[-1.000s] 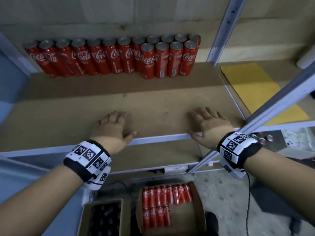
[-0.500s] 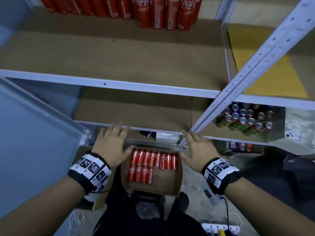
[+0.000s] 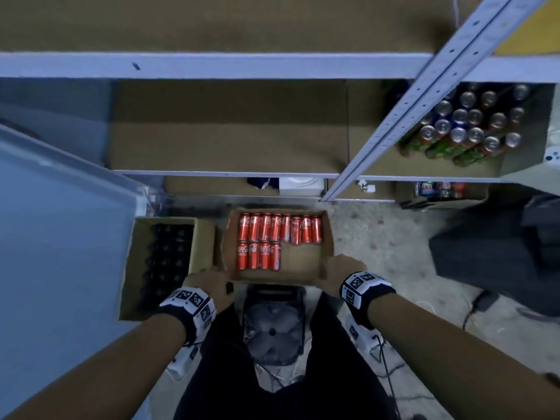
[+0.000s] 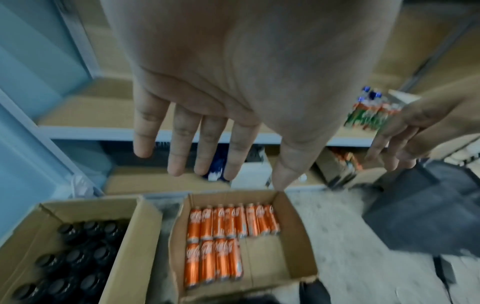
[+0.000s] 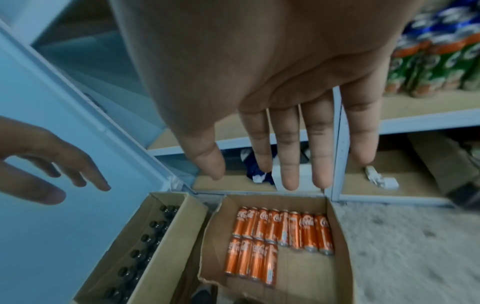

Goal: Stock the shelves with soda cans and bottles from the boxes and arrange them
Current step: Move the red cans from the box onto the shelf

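Hands had dropped from the shelf: left hand and right hand, fingers released and empty, hovered over the can box at lower centre, seemingly ready to restock.

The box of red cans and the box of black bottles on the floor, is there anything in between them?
Nothing: the head view shows only a narrow gap of floor between the box of red cans and the box of black bottles, which stand side by side.
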